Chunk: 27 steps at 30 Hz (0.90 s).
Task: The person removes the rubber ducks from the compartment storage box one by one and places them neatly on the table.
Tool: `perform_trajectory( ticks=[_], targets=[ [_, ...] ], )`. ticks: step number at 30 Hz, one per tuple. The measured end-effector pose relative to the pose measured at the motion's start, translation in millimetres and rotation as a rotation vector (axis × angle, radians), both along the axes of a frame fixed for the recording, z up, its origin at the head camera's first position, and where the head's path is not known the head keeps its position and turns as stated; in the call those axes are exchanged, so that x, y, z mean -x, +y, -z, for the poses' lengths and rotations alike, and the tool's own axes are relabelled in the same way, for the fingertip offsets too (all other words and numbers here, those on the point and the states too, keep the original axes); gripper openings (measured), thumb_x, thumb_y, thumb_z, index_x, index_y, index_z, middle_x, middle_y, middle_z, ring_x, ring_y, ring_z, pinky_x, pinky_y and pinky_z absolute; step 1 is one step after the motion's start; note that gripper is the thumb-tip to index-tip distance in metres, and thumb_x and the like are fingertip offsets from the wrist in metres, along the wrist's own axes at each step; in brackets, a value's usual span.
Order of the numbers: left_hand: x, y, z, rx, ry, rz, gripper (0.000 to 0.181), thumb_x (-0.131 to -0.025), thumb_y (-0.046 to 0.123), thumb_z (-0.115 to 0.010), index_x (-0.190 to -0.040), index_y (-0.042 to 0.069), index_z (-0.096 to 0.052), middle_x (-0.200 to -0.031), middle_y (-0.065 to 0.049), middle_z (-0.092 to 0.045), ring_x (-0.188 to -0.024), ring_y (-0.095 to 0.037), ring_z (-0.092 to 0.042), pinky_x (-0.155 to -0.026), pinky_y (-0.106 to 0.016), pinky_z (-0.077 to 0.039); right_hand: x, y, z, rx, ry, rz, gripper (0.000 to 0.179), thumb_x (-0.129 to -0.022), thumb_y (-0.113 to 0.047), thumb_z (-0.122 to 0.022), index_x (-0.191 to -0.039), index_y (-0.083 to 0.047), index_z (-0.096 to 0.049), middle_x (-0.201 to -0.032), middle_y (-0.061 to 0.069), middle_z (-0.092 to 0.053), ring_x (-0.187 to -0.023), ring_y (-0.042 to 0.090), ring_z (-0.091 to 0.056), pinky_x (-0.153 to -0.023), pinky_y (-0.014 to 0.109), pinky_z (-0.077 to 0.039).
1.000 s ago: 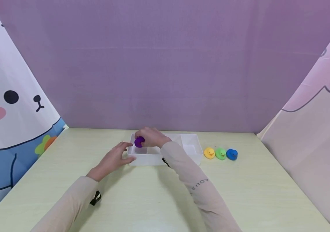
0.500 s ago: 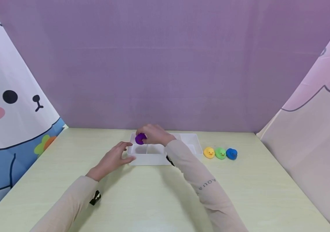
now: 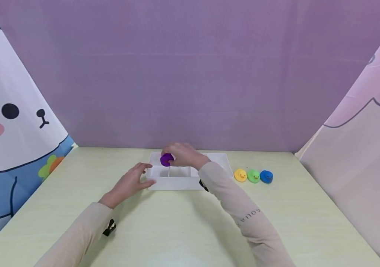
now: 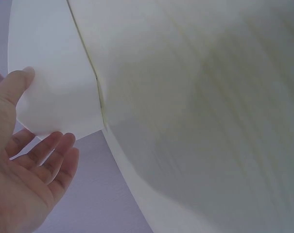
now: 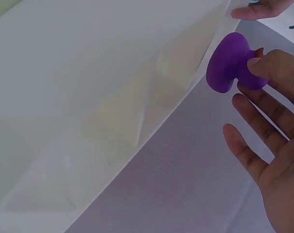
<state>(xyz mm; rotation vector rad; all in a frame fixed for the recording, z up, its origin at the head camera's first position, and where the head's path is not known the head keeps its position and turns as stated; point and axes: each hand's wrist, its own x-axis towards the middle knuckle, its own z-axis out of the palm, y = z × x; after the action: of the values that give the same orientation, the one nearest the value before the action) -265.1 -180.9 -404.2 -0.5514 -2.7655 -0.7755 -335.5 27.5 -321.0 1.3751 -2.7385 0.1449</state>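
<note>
In the head view my right hand (image 3: 184, 155) pinches a purple rubber duck (image 3: 167, 160) above the left part of a white divided box (image 3: 176, 184). The right wrist view shows the duck (image 5: 228, 63) between thumb and fingertips, at the box's rim, its small orange beak by the thumb. My left hand (image 3: 130, 185) holds the box's left end. Its thumb lies on the front wall (image 4: 57, 87), and its fingers bend around the left side. The box's compartments stand partly hidden behind my right hand and sleeve.
Right of the box, a yellow duck (image 3: 241, 175), a green duck (image 3: 253, 176) and a blue duck (image 3: 266, 177) sit in a row on the pale wooden table (image 3: 176, 230). A purple cloth wall (image 3: 190, 74) rises behind the box; printed cloths hang at both sides.
My right hand has lifted slightly and moved right with the purple duck, from low in the left front compartment to higher over the box. The left hand has stayed at the box's left end.
</note>
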Motion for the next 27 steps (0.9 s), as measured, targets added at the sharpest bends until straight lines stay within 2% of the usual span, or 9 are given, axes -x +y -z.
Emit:
perform_trajectory(
  ticks=[7,13,20,27],
  targets=[
    [-0.3,0.4,-0.4,0.000,0.001,0.002,0.058,-0.080,0.036,-0.068,-0.124,0.004,-0.049,-0.120,-0.015,-0.055,-0.103,-0.030,-0.059,-0.082,-0.044,-0.051,-1.0,14.4,0.4,-0.003,0.005,0.023,0.024,-0.082,-0.016,-0.066,-0.106,-0.021,-0.066,-0.107,-0.007,-0.064,-0.100,0.010,-0.056,-0.085,0.029,-0.049],
    [0.1,-0.3,0.3,-0.002,0.005,0.003,0.058,-0.080,0.035,-0.069,-0.124,0.004,-0.050,-0.119,-0.015,-0.055,-0.102,-0.030,-0.059,-0.081,-0.044,-0.051,-2.5,28.3,1.0,0.019,-0.025,0.036,0.024,-0.082,-0.014,-0.066,-0.106,-0.020,-0.066,-0.105,-0.006,-0.063,-0.098,0.010,-0.055,-0.084,0.028,-0.049],
    [0.9,-1.2,1.0,-0.001,0.005,0.004,0.058,-0.080,0.036,-0.069,-0.125,0.005,-0.049,-0.119,-0.014,-0.055,-0.103,-0.030,-0.059,-0.082,-0.044,-0.051,-3.3,49.5,2.3,0.042,-0.001,0.056,0.026,-0.081,-0.012,-0.066,-0.106,-0.019,-0.066,-0.105,-0.005,-0.063,-0.097,0.012,-0.057,-0.080,0.031,-0.049],
    [-0.6,-0.2,-0.3,-0.005,-0.011,0.002,0.058,-0.080,0.035,-0.069,-0.126,0.005,-0.048,-0.121,-0.013,-0.054,-0.105,-0.030,-0.058,-0.081,-0.044,-0.051,-4.8,70.0,2.4,0.063,-0.013,0.078,0.027,-0.081,-0.012,-0.066,-0.107,-0.016,-0.065,-0.106,-0.002,-0.063,-0.099,0.017,-0.057,-0.082,0.034,-0.050]
  ],
)
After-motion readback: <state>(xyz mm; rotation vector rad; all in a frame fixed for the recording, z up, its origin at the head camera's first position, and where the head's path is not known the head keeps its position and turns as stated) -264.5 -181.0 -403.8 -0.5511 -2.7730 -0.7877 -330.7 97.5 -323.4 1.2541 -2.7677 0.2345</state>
